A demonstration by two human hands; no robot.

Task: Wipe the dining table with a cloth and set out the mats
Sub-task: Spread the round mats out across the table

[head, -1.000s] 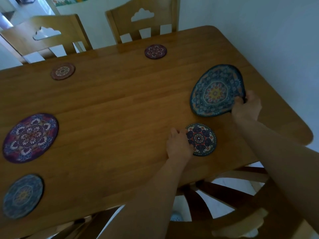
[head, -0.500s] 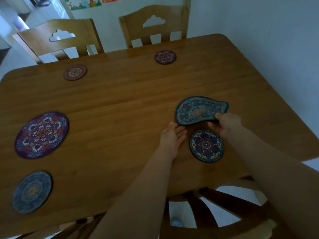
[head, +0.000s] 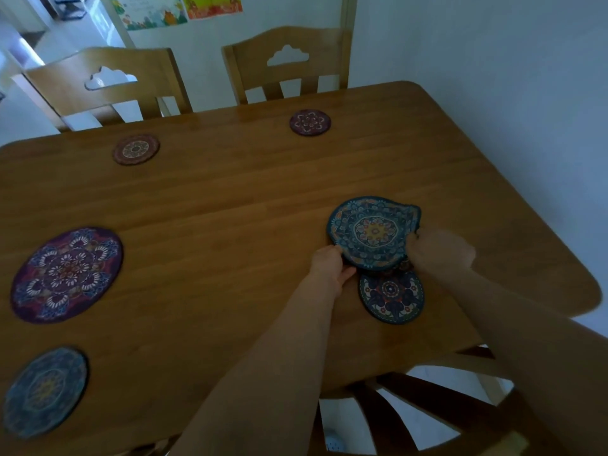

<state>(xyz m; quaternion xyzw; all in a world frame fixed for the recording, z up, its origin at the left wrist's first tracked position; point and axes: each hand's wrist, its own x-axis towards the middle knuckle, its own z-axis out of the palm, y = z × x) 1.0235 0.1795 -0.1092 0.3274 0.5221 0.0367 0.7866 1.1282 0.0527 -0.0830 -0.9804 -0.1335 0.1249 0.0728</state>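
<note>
Since the earlier frame, the left hand has been brought to the big mat, whose left rim is pinched. Its curled right rim is gripped by the right hand, likely so it can be flattened, overlapping the small mat on the counter.

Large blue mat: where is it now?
Head view, right side of table: large blue mat held by left hand and right hand, just beyond the small dark coaster.

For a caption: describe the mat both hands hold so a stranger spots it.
On the table, go to the near right corner. The large teal mat is held by the left hand and right hand, overlapping a smaller dark mat. Only its edge curls.
</note>
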